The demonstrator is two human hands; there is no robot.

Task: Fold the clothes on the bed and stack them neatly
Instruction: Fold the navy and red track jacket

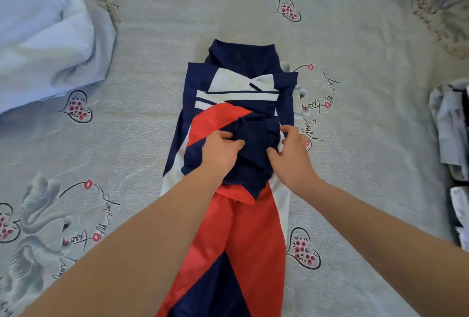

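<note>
Garment [236, 118] mid-frame: navy, with red diagonal panels and white stripes and side bands. Bedsheet [355, 139]: pale grey-green, printed with grey swans, black-outlined hearts filled with pink flowers, red lips, black script. Upper left: pale blue-white cloth [45, 37]. Right edge: white-grey clothes [451, 133] with dark patches.
</note>
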